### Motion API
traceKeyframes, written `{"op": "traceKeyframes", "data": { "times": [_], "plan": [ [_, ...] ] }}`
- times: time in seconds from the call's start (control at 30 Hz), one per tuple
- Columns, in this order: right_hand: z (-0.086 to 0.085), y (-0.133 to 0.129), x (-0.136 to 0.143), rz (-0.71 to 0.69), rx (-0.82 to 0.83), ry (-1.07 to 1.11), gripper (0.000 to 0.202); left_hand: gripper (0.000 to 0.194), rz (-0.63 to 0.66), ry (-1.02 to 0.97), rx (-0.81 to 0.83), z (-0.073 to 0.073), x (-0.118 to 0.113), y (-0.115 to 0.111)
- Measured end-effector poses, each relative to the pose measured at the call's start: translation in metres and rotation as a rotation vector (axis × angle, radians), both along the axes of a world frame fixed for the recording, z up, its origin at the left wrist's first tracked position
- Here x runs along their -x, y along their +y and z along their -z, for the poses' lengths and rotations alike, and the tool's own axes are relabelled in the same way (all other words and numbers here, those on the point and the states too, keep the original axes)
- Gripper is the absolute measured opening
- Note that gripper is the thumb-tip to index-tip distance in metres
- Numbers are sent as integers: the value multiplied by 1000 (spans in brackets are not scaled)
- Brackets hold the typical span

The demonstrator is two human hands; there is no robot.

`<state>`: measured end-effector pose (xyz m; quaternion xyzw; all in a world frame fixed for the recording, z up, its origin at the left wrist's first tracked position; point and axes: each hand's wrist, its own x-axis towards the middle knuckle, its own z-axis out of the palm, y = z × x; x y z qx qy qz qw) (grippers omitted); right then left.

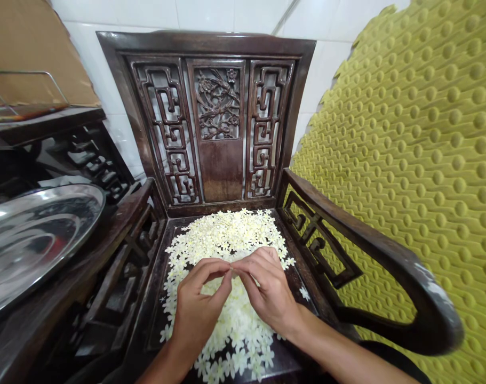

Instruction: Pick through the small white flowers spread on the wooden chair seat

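Observation:
Many small white-yellow flowers (226, 232) lie spread over the seat of a dark carved wooden chair (221, 170). Above them, my left hand (200, 298) has thumb and forefinger pinched together. My right hand (267, 282) is pinched too, its fingertips meeting those of my left hand over the flowers. What sits between the fingertips is too small to make out. One flower (304, 293) lies apart near the seat's right edge.
A shiny round metal tray (38, 234) is at the left, beside the chair's left armrest (106, 229). The right armrest (363, 240) curves forward at the right. Behind it stands a yellow-green bumpy mat (427, 138). Cardboard (34, 48) and white tiles are at the back.

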<state>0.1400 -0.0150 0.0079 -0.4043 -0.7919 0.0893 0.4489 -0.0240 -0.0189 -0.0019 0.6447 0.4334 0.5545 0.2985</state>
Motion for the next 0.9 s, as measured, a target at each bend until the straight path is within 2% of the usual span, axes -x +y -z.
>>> {"op": "traceKeyframes", "data": {
  "times": [0.3, 0.67, 0.9],
  "plan": [
    [-2, 1, 1, 8, -14, 5, 18, 10, 18, 43, -38, -1, 1, 1],
    [-1, 0, 1, -6, -10, -8, 17, 11, -5, 93, -2, -1, 2, 1],
    [-3, 7, -5, 88, 93, 97, 12, 6, -41, -44, 76, 2, 6, 8]
  ]
}}
